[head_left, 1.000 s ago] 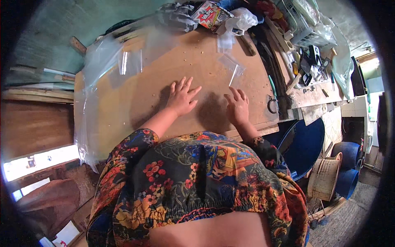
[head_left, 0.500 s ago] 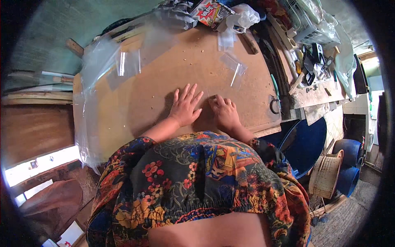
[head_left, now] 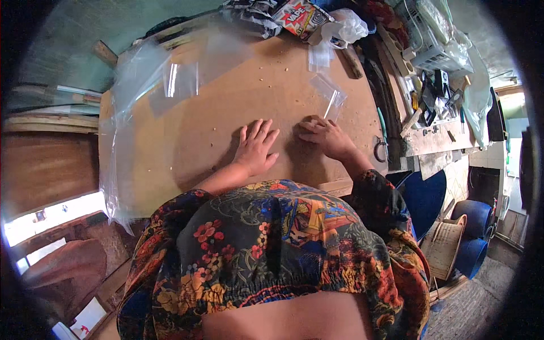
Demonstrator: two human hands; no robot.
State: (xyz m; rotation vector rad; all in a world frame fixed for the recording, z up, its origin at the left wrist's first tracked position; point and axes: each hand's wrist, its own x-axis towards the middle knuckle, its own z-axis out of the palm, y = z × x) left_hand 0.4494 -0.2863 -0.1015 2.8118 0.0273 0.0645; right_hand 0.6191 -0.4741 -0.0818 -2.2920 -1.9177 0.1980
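My left hand lies palm down on the brown tabletop, fingers spread, holding nothing that I can see. To its right, my right hand is low over the table with fingers loosely bent, a little apart and pointing left. Nothing shows in it, though its underside is hidden. Just beyond the right hand lies a small clear plastic bag. Another clear plastic bag is farther off on the left. A few tiny pale crumbs dot the tabletop.
Large clear plastic sheeting covers the table's left edge. At the far side sit a colourful box and a crumpled white plastic bag. Tools crowd a side bench at right. Below it stands a blue tub.
My right hand has moved right and slightly away from me, turning its fingers leftward. The left hand stays nearly in place on the tabletop. The whole view has shifted slightly.
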